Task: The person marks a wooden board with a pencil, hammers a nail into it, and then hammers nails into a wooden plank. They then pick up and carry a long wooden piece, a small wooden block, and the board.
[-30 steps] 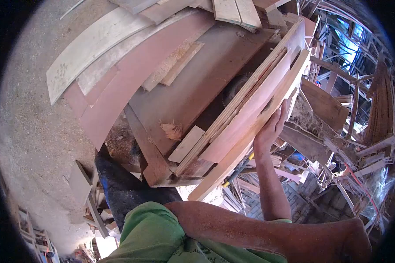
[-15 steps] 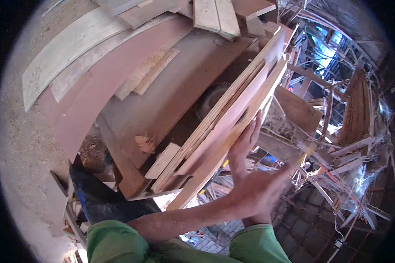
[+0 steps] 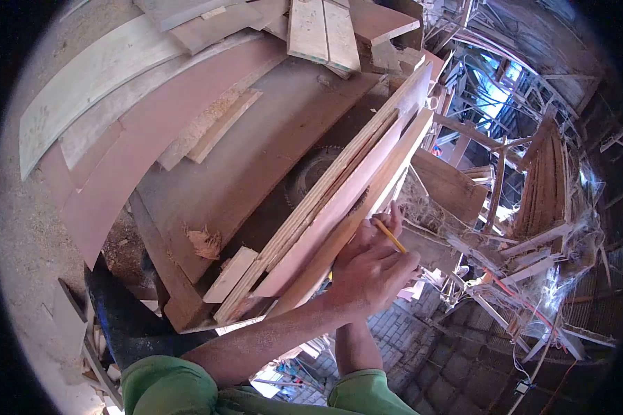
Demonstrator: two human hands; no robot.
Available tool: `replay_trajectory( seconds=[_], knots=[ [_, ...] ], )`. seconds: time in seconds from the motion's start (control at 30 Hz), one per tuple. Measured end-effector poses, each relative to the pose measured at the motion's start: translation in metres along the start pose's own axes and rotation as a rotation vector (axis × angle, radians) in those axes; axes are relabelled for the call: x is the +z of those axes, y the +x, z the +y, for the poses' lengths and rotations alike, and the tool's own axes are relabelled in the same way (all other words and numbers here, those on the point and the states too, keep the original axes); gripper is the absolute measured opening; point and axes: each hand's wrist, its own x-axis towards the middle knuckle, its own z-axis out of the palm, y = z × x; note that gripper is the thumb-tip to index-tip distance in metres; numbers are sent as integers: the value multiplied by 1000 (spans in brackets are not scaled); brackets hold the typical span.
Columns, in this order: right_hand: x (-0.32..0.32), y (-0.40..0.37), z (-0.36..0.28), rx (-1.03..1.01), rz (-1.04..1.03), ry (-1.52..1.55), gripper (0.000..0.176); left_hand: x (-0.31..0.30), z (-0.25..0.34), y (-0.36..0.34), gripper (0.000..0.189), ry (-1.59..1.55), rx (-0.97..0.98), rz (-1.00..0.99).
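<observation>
A yellow pencil [image 3: 392, 237] is gripped in my left hand [image 3: 377, 275], which reaches across from the left with its fingers closed. Just beyond it, partly covered, my right hand [image 3: 356, 243] is pressed to a long wooden board [image 3: 387, 176], and its visible fingers are bent along the board's edge. That board slants upward to the right, beside a pinkish board [image 3: 339, 211] and a layered strip of wood [image 3: 308, 214]. The pencil's tip lies close to the right hand's fingers.
A round toothed saw blade [image 3: 310, 176] shows in the brown machine table [image 3: 221, 166] behind the boards. A small wood block [image 3: 230, 274] and a dry leaf [image 3: 203, 242] lie nearby. Curved pink sheets [image 3: 145, 152] and several planks are stacked at upper left. Cobwebbed scrap wood [image 3: 457, 187] crowds the right.
My left hand has come back leftward with the pencil, close to the board and my right hand. The right hand's fingers are more bent. The whole view has shifted slightly.
</observation>
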Motion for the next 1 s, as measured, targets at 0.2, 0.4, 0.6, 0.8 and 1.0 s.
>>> replay_trajectory(
  seconds=[0.2, 0.4, 0.6, 0.8, 1.0],
  knots=[
    [-6, -2, 2, 41, 12, -2, 37, -9, 1, 7, 32, 162, 146, 58],
    [-10, -5, 9, 82, 32, 1, 37, -37, -25, -24, 57, 330, -7, -91],
    [-8, -14, 17, 172, 100, 49, 36, -42, -29, -35, 67, 874, 51, -335],
    [-11, -17, 24, 66, 87, 51, 32, -39, -36, -40, 62, 994, 112, -243],
    [-40, 22, -29, 148, -96, 166, 19, -42, -33, -41, 48, 1025, 89, -366]
  ],
)
